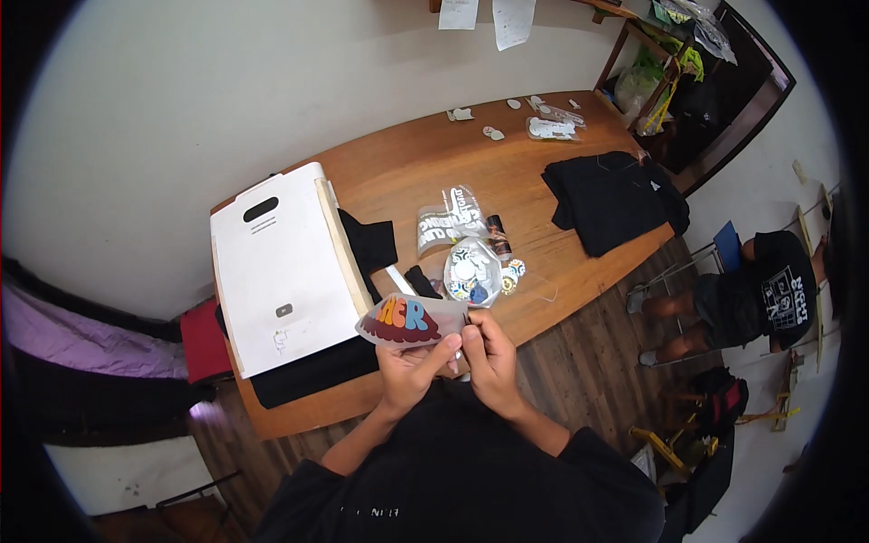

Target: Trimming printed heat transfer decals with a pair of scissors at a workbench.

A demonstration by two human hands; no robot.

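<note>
My left hand (408,371) is closed on the lower edge of a translucent transfer film (403,324), which carries bold lettering in orange, blue and dark red. Close beside it, my right hand (490,355) is closed at the film's right end. A small dark thing shows at its fingertips, but the fingers hide what it is. Beyond my hands, a clear plastic bowl or bag (473,271) contains round patterned stickers. More film pieces with white print (451,220) lie behind it, next to a small dark printed piece (499,237).
A large white heat-press-like machine (288,271) stands on the wooden table (398,163) at left, with black cloth under it. Folded black garments (611,201) lie at right. Cut scraps (552,128) are at the far end. A seated person (756,290) is on the right.
</note>
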